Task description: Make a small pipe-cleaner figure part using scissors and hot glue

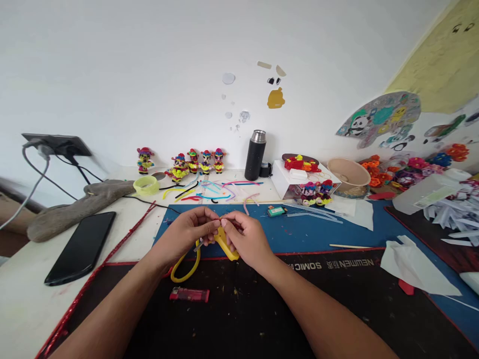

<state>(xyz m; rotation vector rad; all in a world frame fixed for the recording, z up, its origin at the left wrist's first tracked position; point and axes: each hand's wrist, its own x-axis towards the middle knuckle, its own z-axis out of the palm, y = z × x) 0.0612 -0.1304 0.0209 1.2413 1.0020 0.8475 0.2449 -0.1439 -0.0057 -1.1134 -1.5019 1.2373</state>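
Observation:
My left hand [189, 232] and my right hand [249, 237] meet over the mat, thumbs and forefingers pinched together at one point. What sits between the fingertips is too small to make out. Yellow-handled scissors [187, 273] hang from my left hand, one loop below its fingers and a bit of metal showing. The other yellow handle part [225, 245] shows between the hands, against the curled fingers of my right hand. Below them a red lighter [189, 294] lies on the black mat [232, 324].
A black phone [80, 247] and red tinsel stems [112, 252] lie at left. Behind are small figures [179, 167], coloured stems [213, 189], a black flask [255, 155] and a white box [284, 184]. White paper [413, 267] and a plastic container [422, 194] are at right.

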